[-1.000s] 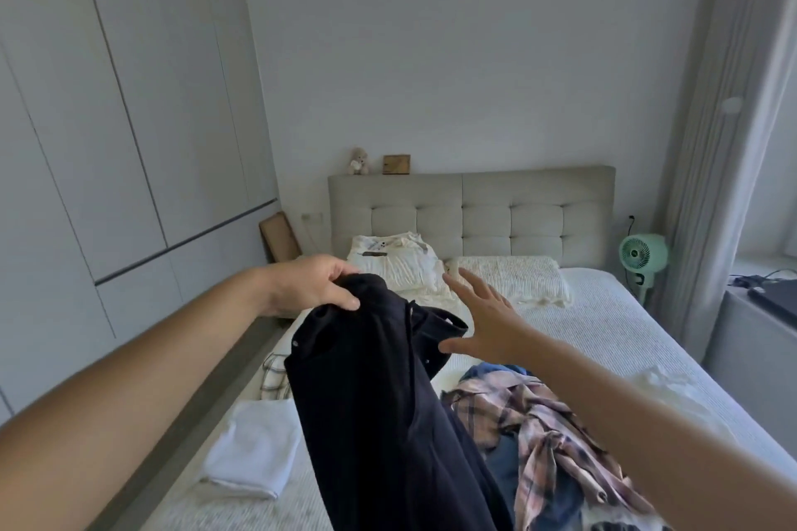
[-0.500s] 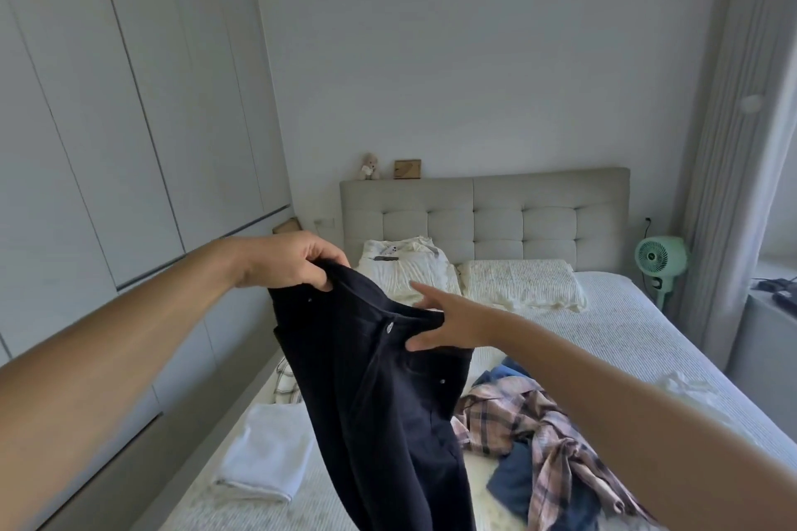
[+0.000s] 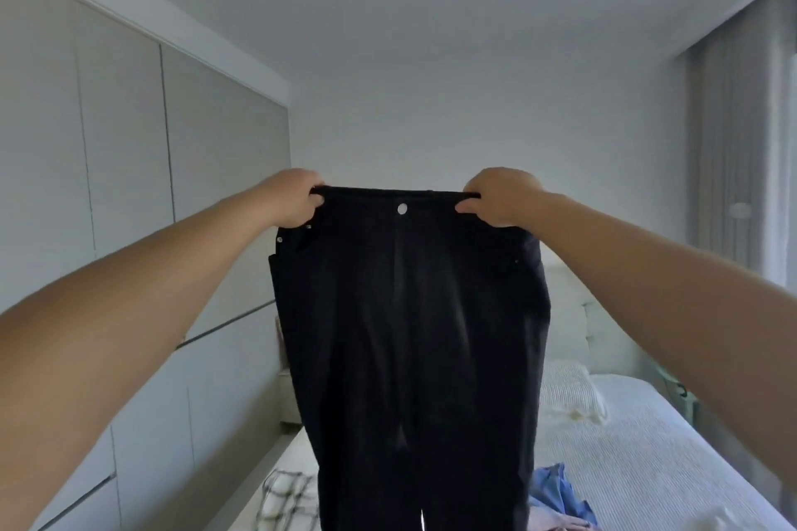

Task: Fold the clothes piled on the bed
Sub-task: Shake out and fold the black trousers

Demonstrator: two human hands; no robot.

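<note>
A pair of black trousers [image 3: 409, 336] hangs full length in front of me, waistband stretched level, its silver button facing me. My left hand [image 3: 293, 198] grips the left end of the waistband. My right hand [image 3: 496, 198] grips the right end. Both arms are raised and stretched forward. The trousers hide most of the pile on the bed [image 3: 647, 457]. A blue garment [image 3: 556, 491] shows to the right of the legs and a white checked cloth [image 3: 287, 500] to the left.
Grey wardrobe doors [image 3: 129, 228] run along the left wall. A white pillow [image 3: 565, 388] and a padded headboard [image 3: 573, 315] lie behind the trousers. A curtain [image 3: 742, 142] hangs at the right.
My right hand took hold of the waistband's other end. Both hands lifted the trousers and spread them flat, and my view tilted upward.
</note>
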